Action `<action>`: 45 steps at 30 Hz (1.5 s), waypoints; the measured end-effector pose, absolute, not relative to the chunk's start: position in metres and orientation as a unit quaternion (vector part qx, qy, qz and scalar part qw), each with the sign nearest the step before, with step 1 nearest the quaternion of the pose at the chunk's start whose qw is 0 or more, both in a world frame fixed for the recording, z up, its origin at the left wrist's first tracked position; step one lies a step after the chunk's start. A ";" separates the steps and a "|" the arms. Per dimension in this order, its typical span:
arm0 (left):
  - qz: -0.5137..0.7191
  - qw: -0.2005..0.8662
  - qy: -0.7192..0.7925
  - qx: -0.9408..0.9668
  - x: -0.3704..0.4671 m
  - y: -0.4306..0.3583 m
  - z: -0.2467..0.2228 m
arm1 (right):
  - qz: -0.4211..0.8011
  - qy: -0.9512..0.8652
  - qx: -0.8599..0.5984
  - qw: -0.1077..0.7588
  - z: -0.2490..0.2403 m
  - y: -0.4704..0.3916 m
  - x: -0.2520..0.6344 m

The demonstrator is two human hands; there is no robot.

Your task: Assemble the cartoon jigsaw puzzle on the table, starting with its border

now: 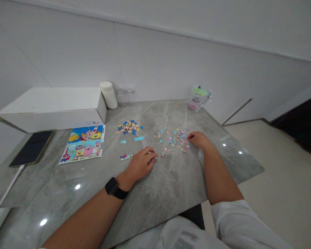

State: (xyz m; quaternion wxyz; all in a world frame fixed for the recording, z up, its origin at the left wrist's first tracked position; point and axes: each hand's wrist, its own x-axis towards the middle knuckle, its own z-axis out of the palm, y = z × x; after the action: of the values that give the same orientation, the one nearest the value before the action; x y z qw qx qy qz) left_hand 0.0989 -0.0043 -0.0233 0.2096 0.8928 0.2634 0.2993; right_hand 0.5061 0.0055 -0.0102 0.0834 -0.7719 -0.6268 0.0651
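Observation:
Small puzzle pieces [177, 139] lie spread on the grey marbled table [171, 180]. My right hand [197, 139] rests at the right edge of this spread, fingers curled together; whatever they hold, if anything, is too small to make out. My left hand [143, 162], with a black watch on the wrist, lies on the table with its fingers apart, the fingertips beside a single piece [161, 155]. A joined strip [126, 156] sits just left of that hand. Above it are a light-blue joined strip [139, 138] and a small joined bit [123, 141].
A denser heap of pieces [130, 127] lies farther back. To the left are a cartoon picture sheet [84, 143], a phone [32, 148] on a cable and a long white box [54, 103]. A white bottle [109, 95], two clear glasses and a plastic bag [198, 98] stand by the wall.

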 end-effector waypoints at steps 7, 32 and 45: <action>0.292 0.219 0.260 0.894 0.100 -0.005 -0.024 | 0.069 -0.666 -0.728 0.148 -0.008 0.010 0.480; 0.213 0.283 0.125 0.927 0.102 -0.027 0.001 | 0.141 -0.711 -0.634 0.271 -0.005 0.011 0.425; 0.219 0.271 0.136 0.927 0.103 -0.023 -0.005 | 0.325 -0.740 -0.576 0.125 0.012 -0.004 0.438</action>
State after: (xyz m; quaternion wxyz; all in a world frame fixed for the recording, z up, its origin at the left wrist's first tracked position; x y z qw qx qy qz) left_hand 0.1025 -0.0229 -0.0052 0.2707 0.9274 0.1364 0.2191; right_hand 0.4377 -0.0040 0.0119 0.1251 -0.5761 -0.7395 0.3250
